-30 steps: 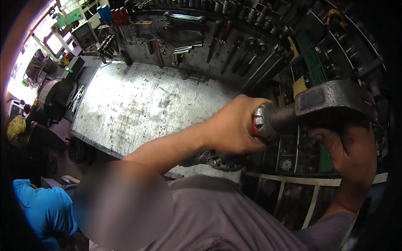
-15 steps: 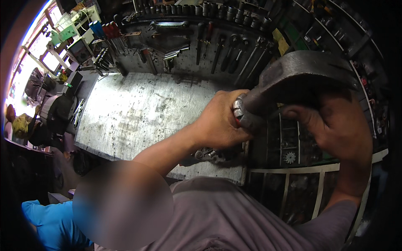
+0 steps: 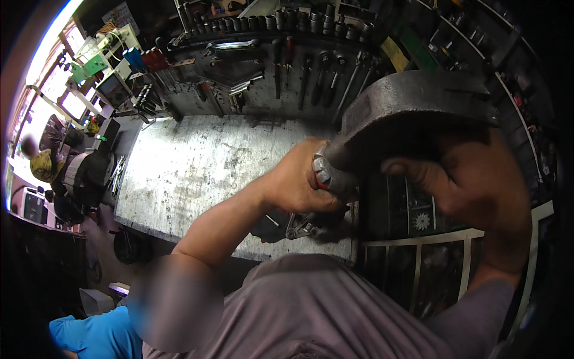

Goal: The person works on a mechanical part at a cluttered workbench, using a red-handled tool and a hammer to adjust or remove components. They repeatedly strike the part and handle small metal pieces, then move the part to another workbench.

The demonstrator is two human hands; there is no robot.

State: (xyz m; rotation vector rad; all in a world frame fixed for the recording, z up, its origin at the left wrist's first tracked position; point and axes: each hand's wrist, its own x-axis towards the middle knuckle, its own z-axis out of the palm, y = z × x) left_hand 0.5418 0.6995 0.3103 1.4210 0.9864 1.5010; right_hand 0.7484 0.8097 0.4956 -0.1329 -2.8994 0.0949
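Note:
My left hand (image 3: 296, 179) is closed around a round piece (image 3: 323, 170) with a notched silver rim and a touch of red; the rest of it is hidden in my grip. Close to the camera looms a dark, worn claw hammer (image 3: 412, 99), its blunt end overlapping that rim in view. I cannot tell whether they touch. My right hand (image 3: 478, 185) is curled beneath the hammer head, thumb pointing left, and the handle is hidden. On the bench below my left hand lies a grey metal part (image 3: 299, 227) with holes, partly covered.
The worn metal workbench (image 3: 191, 161) stretches ahead. Behind it, a tool board holds wrenches (image 3: 233, 45), ratchets and a row of sockets (image 3: 269, 23). To the right are compartments with a toothed silver wheel (image 3: 421, 222). A person in a blue shirt (image 3: 89, 332) is at lower left.
Both hands, the hammer and the round piece have shifted left in the picture, while the background has moved slightly too. More of the grey metal part shows on the bench.

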